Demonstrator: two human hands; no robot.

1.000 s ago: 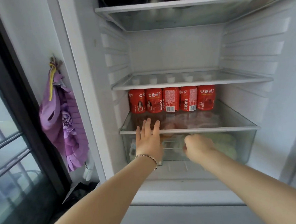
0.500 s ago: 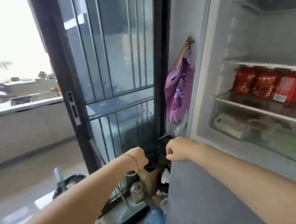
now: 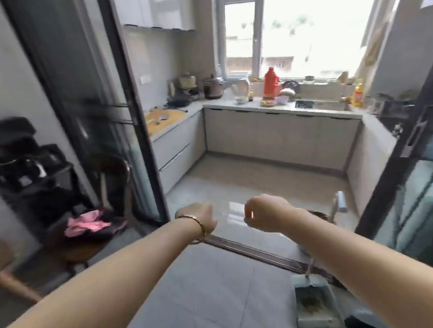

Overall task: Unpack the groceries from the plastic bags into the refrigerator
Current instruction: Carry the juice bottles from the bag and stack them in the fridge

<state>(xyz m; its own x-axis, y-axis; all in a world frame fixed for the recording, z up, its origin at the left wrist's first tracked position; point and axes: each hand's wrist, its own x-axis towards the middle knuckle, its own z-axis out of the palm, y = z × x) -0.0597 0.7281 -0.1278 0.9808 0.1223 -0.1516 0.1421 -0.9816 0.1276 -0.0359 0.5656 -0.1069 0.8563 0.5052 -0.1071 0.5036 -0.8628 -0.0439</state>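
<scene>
Left grip (image 3: 201, 215) and right grip (image 3: 263, 211) hang loosely curled, both empty. No refrigerator or plastic bags show near them, only floor (image 3: 218, 279) beneath. Unpacking seems unfinished; likely another item needs fetching.

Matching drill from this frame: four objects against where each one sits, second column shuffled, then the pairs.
1. tall red thermos flask
2. crumpled pink cloth
3. pale blue plastic dustpan
4. thin gold bracelet

A. grey floor tiles
B. left wrist
C. dark chair seat
D. pale worktop under the window

Pairs: 1-D, 2-C, 3-A, 4-B
</scene>
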